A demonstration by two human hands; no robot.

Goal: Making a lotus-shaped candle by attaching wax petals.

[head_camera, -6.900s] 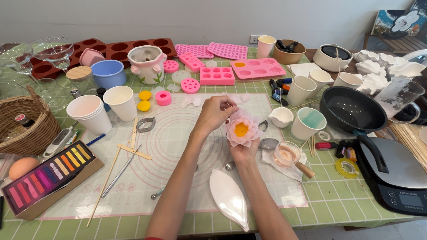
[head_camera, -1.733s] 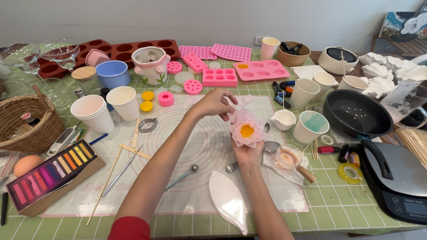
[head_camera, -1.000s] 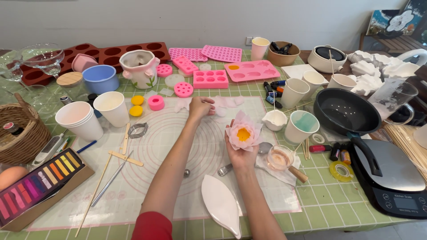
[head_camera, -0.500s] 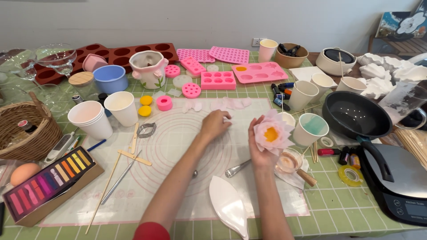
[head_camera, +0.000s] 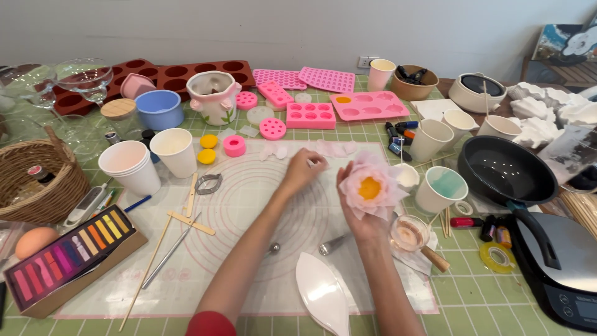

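Note:
My right hand [head_camera: 364, 218] holds up a pale pink wax flower [head_camera: 372, 186] with a yellow centre, above the white round-marked mat [head_camera: 242, 205]. My left hand [head_camera: 303, 170] reaches across the mat and pinches a loose pale pink petal [head_camera: 318, 163]. More loose petals [head_camera: 333, 148] lie along the mat's far edge. A white leaf-shaped dish [head_camera: 323, 292] lies near me on the mat. A small glass bowl [head_camera: 408, 233] with a wooden handle sits just right of my right hand.
Pink silicone moulds [head_camera: 310, 115], paper cups [head_camera: 130, 167], a teal-filled cup [head_camera: 440, 189], a black pan [head_camera: 507, 171], a scale [head_camera: 556, 261], a wicker basket [head_camera: 37, 180] and a box of coloured pigment sticks [head_camera: 68, 255] crowd the green checked table. Metal tools [head_camera: 171, 249] and wooden sticks lie at the mat's left.
My right hand has carried the flower right and lower over the mat. My left hand left the flower and went to the loose petals at the mat's far edge.

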